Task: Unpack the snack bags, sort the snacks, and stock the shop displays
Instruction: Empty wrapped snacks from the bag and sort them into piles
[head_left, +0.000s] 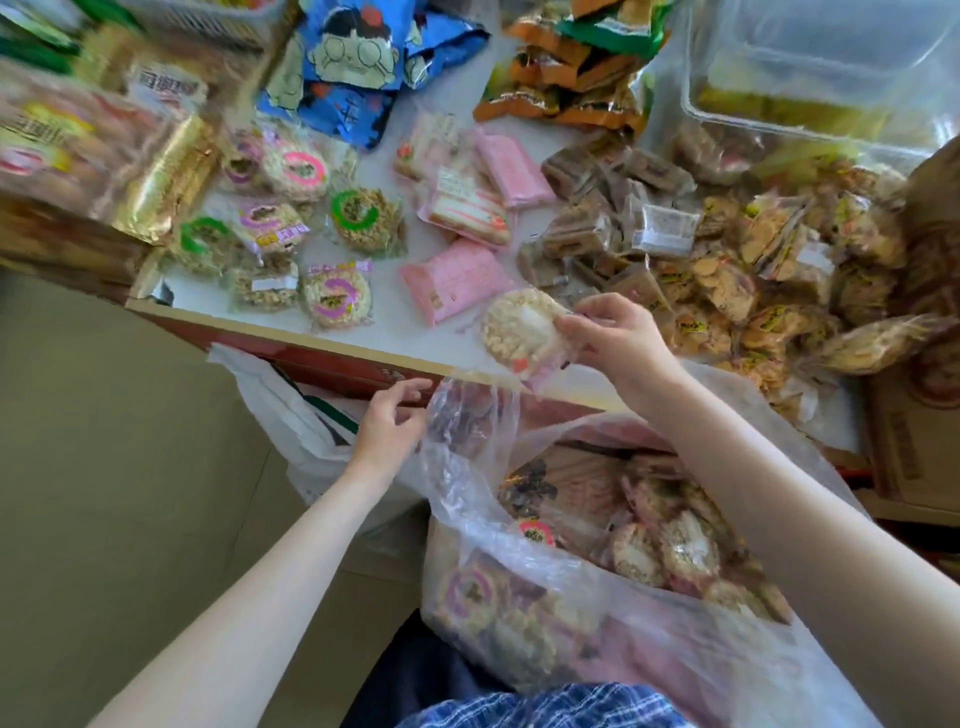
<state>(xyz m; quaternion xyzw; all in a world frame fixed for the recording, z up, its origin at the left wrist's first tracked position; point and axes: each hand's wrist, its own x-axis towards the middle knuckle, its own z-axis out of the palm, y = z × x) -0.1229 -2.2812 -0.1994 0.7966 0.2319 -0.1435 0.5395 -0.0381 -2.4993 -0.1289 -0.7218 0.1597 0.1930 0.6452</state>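
Observation:
My right hand pinches a round wrapped rice cracker above the table's front edge. My left hand holds the rim of a large clear plastic bag below the table. The bag holds several more round crackers. On the white table lie sorted groups: round crackers with pink or green labels, pink packets, brown bar packets and small biscuit packs.
Blue cartoon packets and orange-green packets lie at the back. A clear plastic tub stands back right, cardboard boxes at the right. A white bag hangs below the table edge. Gold-trimmed packs lie on the left.

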